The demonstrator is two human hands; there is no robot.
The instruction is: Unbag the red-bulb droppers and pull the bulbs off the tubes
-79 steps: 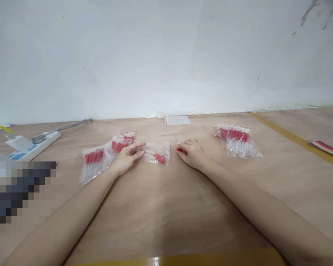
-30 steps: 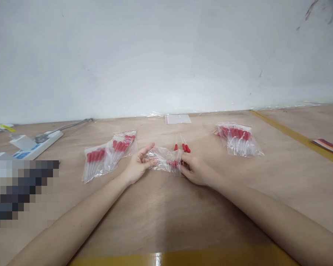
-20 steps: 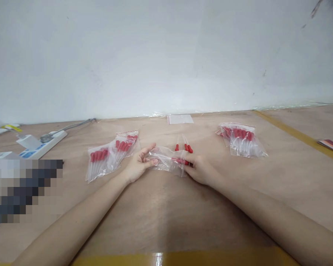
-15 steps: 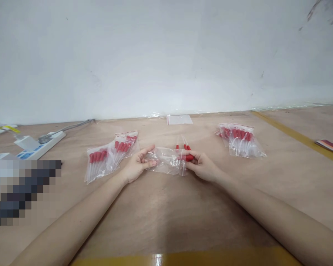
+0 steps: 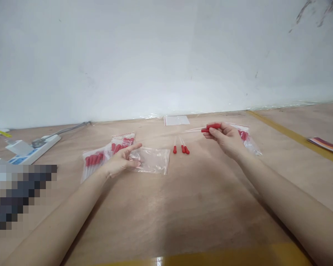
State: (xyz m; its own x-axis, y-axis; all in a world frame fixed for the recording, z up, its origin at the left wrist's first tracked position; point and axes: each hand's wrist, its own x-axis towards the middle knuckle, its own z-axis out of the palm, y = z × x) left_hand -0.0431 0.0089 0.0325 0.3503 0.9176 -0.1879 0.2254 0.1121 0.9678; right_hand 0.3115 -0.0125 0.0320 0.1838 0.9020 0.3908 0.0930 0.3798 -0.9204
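Note:
My left hand (image 5: 122,161) pinches the left edge of a clear zip bag (image 5: 153,165) that lies flat on the wooden table (image 5: 166,207) with nothing visible inside it. My right hand (image 5: 226,138) is raised off the table and closed on red-bulbed droppers (image 5: 208,129), their clear tips pointing left. Three loose red-bulbed droppers (image 5: 181,148) lie on the table between my hands. Filled bags of droppers (image 5: 100,159) lie just left of my left hand. Another filled bag (image 5: 246,138) sits behind my right hand, partly hidden by it.
A flat stack of unfilled clear bags (image 5: 177,120) lies by the white wall. A white power strip (image 5: 30,149) with a grey cable sits far left. Yellow tape (image 5: 291,138) runs across the table at right, with coloured sheets (image 5: 326,145) beyond it.
My right hand has drawn droppers out of the bag and lifted them up and to the right. The bag now lies flat, and my left hand still grips its edge.

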